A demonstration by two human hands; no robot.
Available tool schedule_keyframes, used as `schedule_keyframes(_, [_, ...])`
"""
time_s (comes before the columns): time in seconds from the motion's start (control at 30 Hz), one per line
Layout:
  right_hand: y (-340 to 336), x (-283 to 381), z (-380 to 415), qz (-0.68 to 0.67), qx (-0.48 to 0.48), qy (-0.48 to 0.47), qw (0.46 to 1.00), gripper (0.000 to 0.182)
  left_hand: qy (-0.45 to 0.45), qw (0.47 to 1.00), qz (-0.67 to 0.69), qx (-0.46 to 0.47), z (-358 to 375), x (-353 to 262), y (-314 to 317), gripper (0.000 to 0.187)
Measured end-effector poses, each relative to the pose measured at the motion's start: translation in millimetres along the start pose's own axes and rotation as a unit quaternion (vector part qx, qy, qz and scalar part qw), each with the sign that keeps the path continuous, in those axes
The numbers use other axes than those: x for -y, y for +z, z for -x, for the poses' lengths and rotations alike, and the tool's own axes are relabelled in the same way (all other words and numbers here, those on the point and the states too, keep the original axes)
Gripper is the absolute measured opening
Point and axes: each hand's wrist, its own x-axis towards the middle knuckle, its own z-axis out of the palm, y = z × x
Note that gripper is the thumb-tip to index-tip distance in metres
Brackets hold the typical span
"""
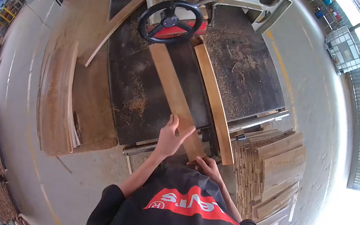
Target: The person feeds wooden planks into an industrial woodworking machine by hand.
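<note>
A long wooden board (172, 84) lies at a slant across the dark machine table (121, 104), its far end below the black handwheel (170, 20). My left hand (172, 138) is at the board's left edge, with the thumb across the top face and the other fingers along the side, partly hidden. At the near end of the board, my right hand (209, 168) grips it, its lower fingers out of sight. Just to the right, a second long wooden strip (214, 101) runs alongside a dark rail, apart from the board.
Wood shavings (241, 66) cover parts of the table. Stacked boards (55, 99) lie on the left, with a curved strip (115, 30) leaning beyond them. A pile of wood pieces (273, 167) stands close on the right. The white machine body (248, 18) rises behind the handwheel.
</note>
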Motion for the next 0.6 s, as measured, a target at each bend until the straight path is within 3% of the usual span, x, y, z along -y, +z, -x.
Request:
schedule_keyframes(0.1, [1.5,10.5,3.1,-0.068,-0.008,0.019,0.997,0.046,0.089,0.981,-0.152,0.077,-18.5,-12.7,5.4,0.097])
schedule_keyframes(0.17, [0.9,-12.4,-4.2,-0.070,-0.039,0.007,0.997,0.047,0.103,0.977,-0.159,0.097,-29.3,-5.1,19.0,0.099])
schedule_keyframes(0.2, [3.7,-19.5,-9.3,-0.159,-0.071,-0.019,0.984,0.050,0.118,0.973,-0.170,0.098,-34.8,2.4,28.9,0.099])
schedule_keyframes(0.23, [-0.7,-25.6,-11.3,-0.160,-0.076,0.011,0.984,0.049,0.133,0.969,-0.180,0.101,-38.2,9.8,39.5,0.098])
schedule_keyframes(0.33, [-2.6,-12.1,-18.7,-0.172,-0.103,0.079,0.977,0.049,0.185,0.925,-0.329,0.052,-40.5,0.7,55.4,0.093])
schedule_keyframes(0.43, [7.9,-3.0,-35.2,-0.175,-0.134,0.100,0.970,0.049,0.179,0.905,-0.385,0.039,-56.0,2.4,61.8,0.092])
schedule_keyframes(0.5, [6.2,-14.5,-57.8,-0.150,-0.135,0.115,0.973,0.050,0.177,0.911,-0.372,0.028,-69.9,3.4,59.1,0.091])
schedule_keyframes(0.6, [9.6,-1.1,-86.9,-0.299,-0.087,0.084,0.946,0.049,0.185,0.920,-0.345,0.016,-96.6,12.8,47.8,0.089])
